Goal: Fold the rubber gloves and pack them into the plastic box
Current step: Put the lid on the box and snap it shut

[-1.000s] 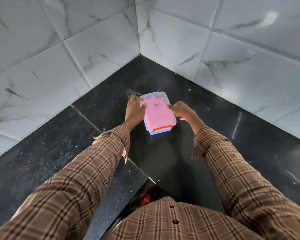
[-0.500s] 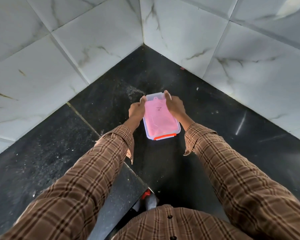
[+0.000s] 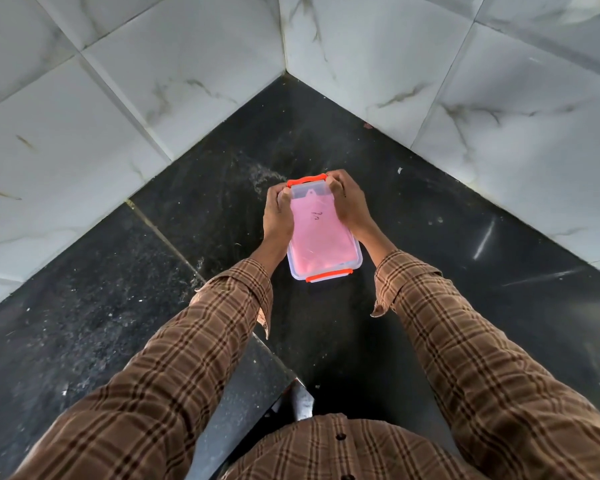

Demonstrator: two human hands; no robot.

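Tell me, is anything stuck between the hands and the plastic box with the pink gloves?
No, nothing visible is in the way. The left hand and the right hand touch the plastic box directly, gripping its two long sides near the far orange clip. The pink gloves are already inside, under the lid.

Box (image 3: 326,268): clear plastic, lid faintly frosted, with a small dark handwritten mark on top. Clips: bright orange, one at the far end (image 3: 307,181), one at the near end (image 3: 329,276). Gloves (image 3: 321,237): flat pink, seen through the lid, filling nearly the whole box. Sleeves (image 3: 194,348): brown plaid, tan ground crossed by dark brown and pale lines; shirt front (image 3: 326,448) in the same plaid, with dark buttons. Counter (image 3: 413,237): black polished stone, finely speckled grey-white at the left, with pale streaks of reflected light at the right. Walls (image 3: 153,81): white marble-look tiles with grey and brownish veins and pale grout lines.
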